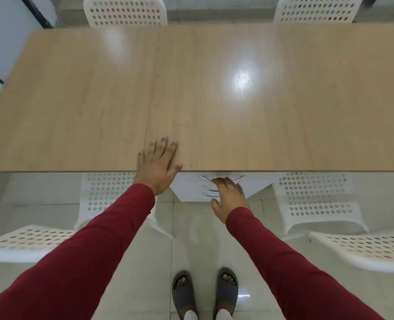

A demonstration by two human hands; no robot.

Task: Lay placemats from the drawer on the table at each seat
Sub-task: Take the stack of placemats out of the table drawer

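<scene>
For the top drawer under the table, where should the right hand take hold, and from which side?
Grip the top handle, the curved metal bar on the drawer unit front. Come from the front, below the table edge, fingers hooked over the bar. It bows outward, leaving room behind; the right hand is already reaching there.

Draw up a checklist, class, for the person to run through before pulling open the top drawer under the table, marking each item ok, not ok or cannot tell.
1. Right hand on the top curved chrome handle: fingertips reach it, grip cannot tell.
2. Left hand steadying the light wooden table: flat at its near edge, ok.
3. White drawer unit closed: ok.
4. White perforated plastic chairs beside the unit, out of the drawer's way: ok.
5. Placemats inside: cannot tell.
</scene>
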